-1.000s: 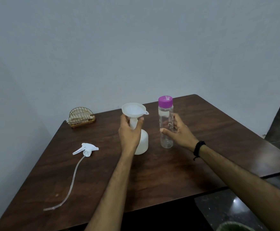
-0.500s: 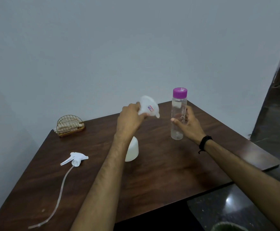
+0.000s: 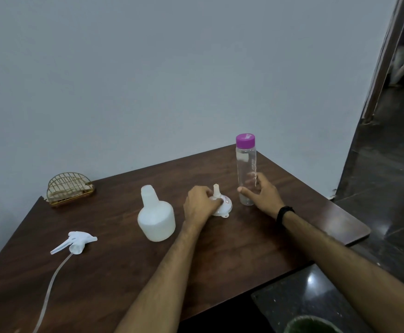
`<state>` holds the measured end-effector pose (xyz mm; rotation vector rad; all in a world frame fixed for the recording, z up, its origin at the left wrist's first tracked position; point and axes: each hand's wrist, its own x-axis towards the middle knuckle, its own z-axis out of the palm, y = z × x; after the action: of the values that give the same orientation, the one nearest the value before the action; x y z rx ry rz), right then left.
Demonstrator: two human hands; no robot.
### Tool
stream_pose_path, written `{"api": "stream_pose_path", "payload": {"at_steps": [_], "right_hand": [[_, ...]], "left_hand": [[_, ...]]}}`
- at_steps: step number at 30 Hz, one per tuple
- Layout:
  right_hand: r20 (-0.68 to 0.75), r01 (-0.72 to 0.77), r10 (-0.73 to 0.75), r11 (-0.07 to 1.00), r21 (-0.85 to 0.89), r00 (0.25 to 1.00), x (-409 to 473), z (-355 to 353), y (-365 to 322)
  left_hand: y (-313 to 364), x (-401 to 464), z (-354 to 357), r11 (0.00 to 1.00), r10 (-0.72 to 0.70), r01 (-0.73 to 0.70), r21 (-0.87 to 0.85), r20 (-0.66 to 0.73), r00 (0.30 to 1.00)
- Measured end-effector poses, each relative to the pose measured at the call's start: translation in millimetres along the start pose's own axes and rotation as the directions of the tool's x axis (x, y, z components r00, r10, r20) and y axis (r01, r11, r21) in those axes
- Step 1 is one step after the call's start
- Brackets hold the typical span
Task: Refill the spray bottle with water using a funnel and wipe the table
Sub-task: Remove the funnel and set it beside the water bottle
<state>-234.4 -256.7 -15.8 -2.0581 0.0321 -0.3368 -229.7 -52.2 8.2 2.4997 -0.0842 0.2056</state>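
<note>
Your left hand [image 3: 201,204] pinches the upturned white plastic funnel [image 3: 221,204]; your right hand [image 3: 262,194] grips the purple-capped clear bottle [image 3: 246,169], which could tip if jostled

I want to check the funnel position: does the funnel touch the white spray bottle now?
Apart. The head view shows the funnel upside down on the table, under the left hand, with bare wood plainly visible between it and the spray bottle.
</note>
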Motion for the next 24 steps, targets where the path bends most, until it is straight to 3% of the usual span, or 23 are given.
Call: {"api": "stream_pose_path", "payload": {"at_steps": [9, 15, 21, 24], "right_hand": [[0.031, -0.074, 0.075, 0.996, -0.047, 0.997, 48, 12, 9], [0.122, -0.128, 0.144, 0.984, -0.124, 0.982, 114, 15, 15], [0.110, -0.173, 0.186, 0.978, -0.121, 0.976, 189, 24, 33], [0.108, -0.177, 0.194, 0.973, -0.150, 0.975, 224, 32, 48]], "left_hand": [[-18, 5, 37, 0.996, 0.084, -0.083, 0.013, -0.051, 0.995], [-8, 66, 57, 1.000, -0.011, 0.009, -0.018, -0.087, 0.996], [4, 148, 73, 0.987, -0.106, 0.110, 0.115, -0.042, 0.994], [3, 186, 82, 0.986, -0.151, 0.153, 0.073, -0.037, 0.988]]}}
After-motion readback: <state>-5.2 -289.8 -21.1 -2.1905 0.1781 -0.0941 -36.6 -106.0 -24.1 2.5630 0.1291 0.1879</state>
